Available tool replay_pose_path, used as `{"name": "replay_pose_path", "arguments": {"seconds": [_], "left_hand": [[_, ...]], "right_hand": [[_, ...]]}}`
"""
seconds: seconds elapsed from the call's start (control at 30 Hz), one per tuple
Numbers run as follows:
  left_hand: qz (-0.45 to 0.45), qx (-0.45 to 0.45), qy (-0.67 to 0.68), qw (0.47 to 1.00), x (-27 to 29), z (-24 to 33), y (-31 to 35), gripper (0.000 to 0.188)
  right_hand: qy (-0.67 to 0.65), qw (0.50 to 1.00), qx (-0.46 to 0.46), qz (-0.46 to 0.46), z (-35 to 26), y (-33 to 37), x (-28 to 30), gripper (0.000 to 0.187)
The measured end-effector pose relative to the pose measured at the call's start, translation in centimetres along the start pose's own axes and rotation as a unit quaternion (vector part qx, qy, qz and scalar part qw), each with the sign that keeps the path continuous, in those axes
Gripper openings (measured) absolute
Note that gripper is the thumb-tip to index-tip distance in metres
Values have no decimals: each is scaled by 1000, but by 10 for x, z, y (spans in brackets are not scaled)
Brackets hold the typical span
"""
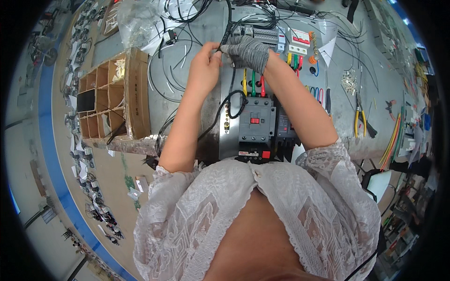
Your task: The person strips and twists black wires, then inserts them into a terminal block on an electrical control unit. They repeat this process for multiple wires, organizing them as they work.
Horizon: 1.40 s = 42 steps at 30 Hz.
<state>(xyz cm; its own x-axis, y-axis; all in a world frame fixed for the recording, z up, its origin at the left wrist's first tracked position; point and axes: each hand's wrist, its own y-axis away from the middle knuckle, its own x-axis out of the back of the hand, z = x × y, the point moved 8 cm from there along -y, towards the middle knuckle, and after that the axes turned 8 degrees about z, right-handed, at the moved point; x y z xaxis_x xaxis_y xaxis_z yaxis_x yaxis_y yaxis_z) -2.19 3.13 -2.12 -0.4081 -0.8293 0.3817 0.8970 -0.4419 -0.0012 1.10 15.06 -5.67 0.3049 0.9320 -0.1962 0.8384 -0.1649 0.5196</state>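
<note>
A black wrapped cable bundle (229,14) comes down from the top of the metal mounting plate (228,146). My bare left hand (205,66) pinches it from the left. My right hand (251,50), in a grey knit glove, closes on the same spot from the right, and the fingertips of both meet there. What exactly lies between the fingertips is too small to tell. Below the hands a black cable loop (237,104) hangs beside a dark grey contactor (257,119). Yellow, green and red wires (253,83) enter the contactor's top. Terminal blocks (266,35) sit just past the glove.
A divided cardboard box (137,93) stands left, holding small parts. At right are yellow-handled pliers (360,122), a pile of small metal parts (348,82) and a white circuit breaker (298,41). Loose black wires (187,16) and a plastic bag (137,23) lie at the far side.
</note>
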Motion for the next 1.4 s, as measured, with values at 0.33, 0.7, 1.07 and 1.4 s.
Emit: {"name": "replay_pose_path", "arguments": {"seconds": [0.33,0.7,1.07,1.4], "left_hand": [[-50,46,111,992,32,-6,3,29],[163,-125,-106,973,108,1,74,11],[119,-197,-193,954,104,-1,59,14],[119,-280,-263,915,110,21,65,12]], "right_hand": [[-27,999,-8,-25,2,0,-4,16],[71,996,39,-23,-1,-6,2,12],[66,996,51,-10,-16,9,-6,12],[62,996,57,-13,-16,8,-7,13]]}}
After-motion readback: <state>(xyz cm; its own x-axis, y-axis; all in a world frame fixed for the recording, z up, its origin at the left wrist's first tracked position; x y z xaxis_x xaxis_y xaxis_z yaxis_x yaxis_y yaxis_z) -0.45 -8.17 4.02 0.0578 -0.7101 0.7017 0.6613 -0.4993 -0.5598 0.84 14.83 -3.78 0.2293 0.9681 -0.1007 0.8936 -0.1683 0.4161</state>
